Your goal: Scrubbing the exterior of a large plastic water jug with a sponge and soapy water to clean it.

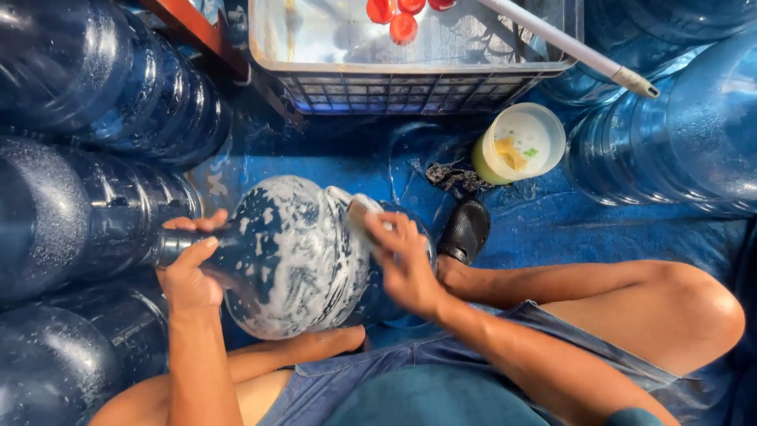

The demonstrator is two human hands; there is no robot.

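Wet blue tarpaulin floor point(552, 229), ringed by large blue water jugs: stacked on their sides at left point(71, 213), more at right point(678, 134). Grey plastic crate point(410, 91) at top centre, holding water and red caps point(403, 28); white pole point(576, 49) laid across its right corner. Round tub point(520, 142) with white rim and yellow-green wall just below the crate, a yellow piece inside. Dark rag point(457, 179) beside the tub on the floor.

Soapy water jug point(296, 260) on its side at centre, between the knees, neck pointing left, body covered in white suds. Left hand point(189, 272) clenched round the jug's neck, thumb on top. Right hand point(402, 260) on the jug's base end, fingers curled onto a pale scrubbing pad point(359, 213) pressed to the foamy surface; pad only partly visible. Black shoe point(465, 230) just right of the jug, on the right foot. Bare legs bent either side; blue denim shorts point(378, 375) at bottom.
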